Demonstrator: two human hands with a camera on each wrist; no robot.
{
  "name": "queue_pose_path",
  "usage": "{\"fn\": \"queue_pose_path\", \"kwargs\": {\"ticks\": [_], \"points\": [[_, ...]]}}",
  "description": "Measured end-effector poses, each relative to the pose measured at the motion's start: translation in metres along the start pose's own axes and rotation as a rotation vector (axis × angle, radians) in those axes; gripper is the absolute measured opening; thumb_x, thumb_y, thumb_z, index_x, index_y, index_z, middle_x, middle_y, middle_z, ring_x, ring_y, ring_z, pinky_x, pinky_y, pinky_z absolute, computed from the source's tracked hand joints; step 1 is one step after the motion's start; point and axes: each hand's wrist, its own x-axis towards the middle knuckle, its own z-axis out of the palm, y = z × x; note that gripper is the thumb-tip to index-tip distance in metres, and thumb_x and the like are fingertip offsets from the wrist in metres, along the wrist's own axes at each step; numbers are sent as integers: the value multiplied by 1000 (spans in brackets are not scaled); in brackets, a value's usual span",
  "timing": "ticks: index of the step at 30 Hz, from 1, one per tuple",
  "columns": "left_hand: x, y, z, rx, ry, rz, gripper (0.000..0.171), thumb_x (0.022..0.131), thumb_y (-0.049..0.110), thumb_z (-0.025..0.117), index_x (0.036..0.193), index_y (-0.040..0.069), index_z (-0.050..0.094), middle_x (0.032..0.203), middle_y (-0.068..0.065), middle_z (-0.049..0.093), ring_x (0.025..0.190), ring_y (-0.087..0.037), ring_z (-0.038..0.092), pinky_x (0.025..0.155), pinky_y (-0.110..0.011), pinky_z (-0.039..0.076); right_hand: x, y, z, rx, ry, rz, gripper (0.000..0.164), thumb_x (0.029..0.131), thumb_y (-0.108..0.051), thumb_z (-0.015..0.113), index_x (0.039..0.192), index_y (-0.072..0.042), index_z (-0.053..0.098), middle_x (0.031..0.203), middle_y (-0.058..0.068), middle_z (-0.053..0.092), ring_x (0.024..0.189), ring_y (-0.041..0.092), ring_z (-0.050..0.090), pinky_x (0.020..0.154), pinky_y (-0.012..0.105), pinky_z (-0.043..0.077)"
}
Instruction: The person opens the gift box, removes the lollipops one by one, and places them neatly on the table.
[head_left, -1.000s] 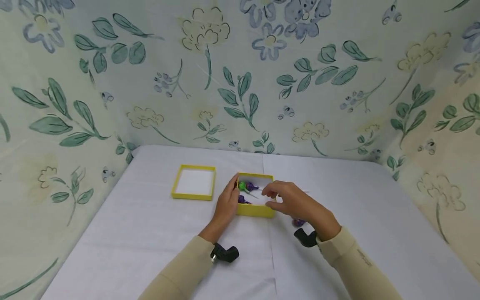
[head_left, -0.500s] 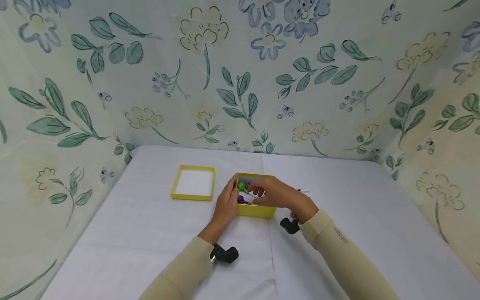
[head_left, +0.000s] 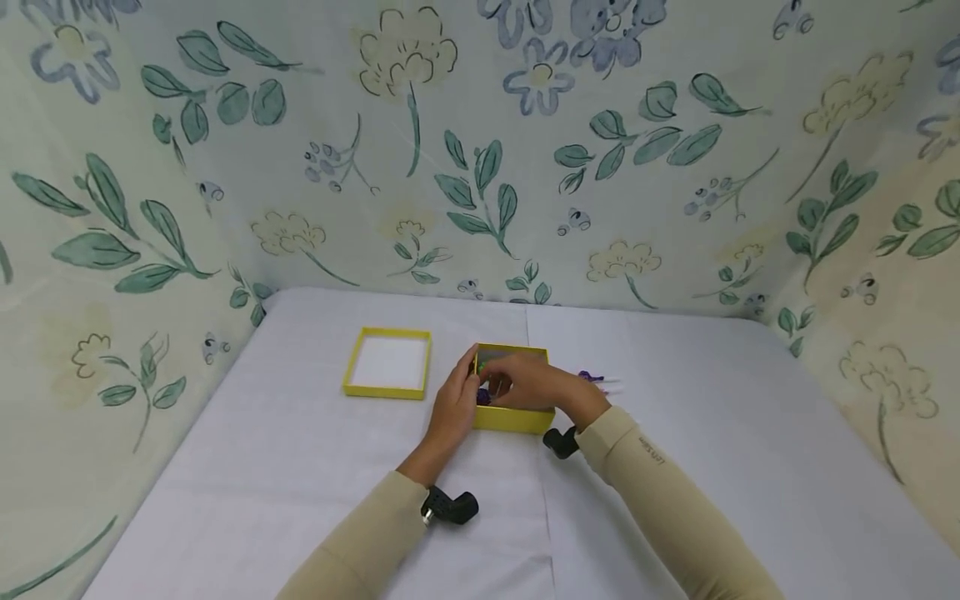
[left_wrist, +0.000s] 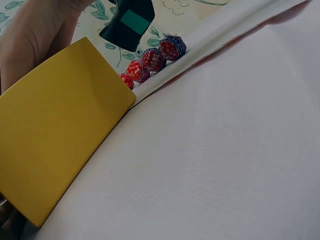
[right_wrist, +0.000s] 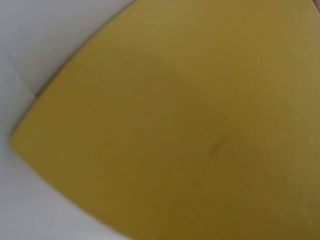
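A yellow box stands uncovered on the white cloth, with lollipops inside. Along its left wall lies my left hand, fingers extended and touching the side. My right hand reaches over the right wall into the box, its fingers bent down among the sweets. Beside those fingertips a purple-wrapped lollipop shows; most of the interior is hidden behind the hand. I cannot tell whether the right fingers pinch a lollipop. The right wrist view is filled by the yellow box wall.
Left of the box lies its shallow yellow-rimmed lid. Several lollipops sit in a row on the cloth to the box's right, partly covered by the right arm in the head view. Flower-patterned fabric rises behind and at both sides.
My right hand has moved left and down, from above the box's right edge to inside it, fingers bending near the lollipops. The left hand stays at the box's left wall.
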Motion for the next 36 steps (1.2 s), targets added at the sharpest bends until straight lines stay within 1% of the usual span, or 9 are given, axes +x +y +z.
{"fn": "queue_pose_path", "kwargs": {"ticks": [4, 7, 11, 17, 22, 27, 30, 32, 36], "points": [[-2, 0, 0, 4, -1, -5, 49, 103, 20, 32, 153, 22, 30, 154, 6, 32, 140, -12, 29, 114, -38, 29, 1, -1, 2, 2, -6, -3, 31, 86, -12, 72, 116, -12, 66, 102, -1, 67, 89, 12, 62, 80, 26, 53], [-2, 1, 0, 0, 4, -3, 49, 103, 20, 32, 153, 21, 30, 154, 6, 32, 140, -12, 29, 114, -38, 29, 2, -2, 3, -5, 6, 2, 29, 86, -12, 71, 115, -13, 67, 103, -2, 67, 90, 11, 62, 82, 27, 53], [-2, 1, 1, -3, 1, -7, 49, 103, 21, 33, 152, 21, 31, 154, 6, 32, 140, -13, 29, 114, -38, 29, 3, -2, 5, -18, 20, 25, 26, 88, -13, 69, 114, -13, 68, 104, -3, 68, 93, 10, 63, 85, 28, 54], [-3, -1, 2, 7, 0, 8, 49, 103, 21, 32, 152, 22, 30, 154, 5, 33, 140, -13, 30, 114, -38, 28, 2, 0, 9, 18, 21, 62, 26, 91, -15, 67, 117, -15, 67, 108, -2, 68, 97, 11, 65, 88, 30, 54], [-2, 0, 1, 2, 4, 5, 49, 103, 22, 32, 152, 24, 31, 154, 5, 33, 140, -13, 30, 115, -39, 28, 1, 1, 8, -29, 66, 86, 23, 92, -15, 65, 115, -17, 68, 111, -1, 67, 99, 12, 65, 90, 32, 54], [-1, 0, 2, -5, 1, 15, 49, 103, 23, 32, 152, 21, 31, 154, 5, 34, 140, -14, 30, 115, -40, 27, 2, 0, 6, -77, 102, 95, 24, 92, -14, 66, 116, -16, 68, 111, 0, 67, 99, 14, 64, 91, 34, 53], [-1, 0, 2, -5, 3, 18, 49, 103, 23, 32, 152, 21, 30, 154, 5, 33, 140, -14, 30, 115, -40, 28, 2, 0, 6, -98, 107, 87, 27, 91, -15, 66, 118, -16, 67, 114, 2, 67, 100, 16, 63, 92, 36, 53], [-1, 0, 2, -2, 1, 6, 49, 103, 24, 32, 152, 23, 30, 154, 6, 33, 141, -13, 29, 115, -39, 27, 3, 1, 7, -112, 104, 81, 28, 91, -15, 66, 119, -16, 67, 115, 2, 66, 101, 16, 62, 94, 37, 52], [-3, 0, 2, -6, -6, -9, 49, 104, 24, 32, 152, 24, 30, 154, 8, 32, 141, -12, 28, 115, -39, 27, 4, 2, 7, -137, 92, 76, 27, 92, -17, 66, 119, -19, 68, 115, 0, 66, 99, 15, 59, 95, 37, 51]]}}
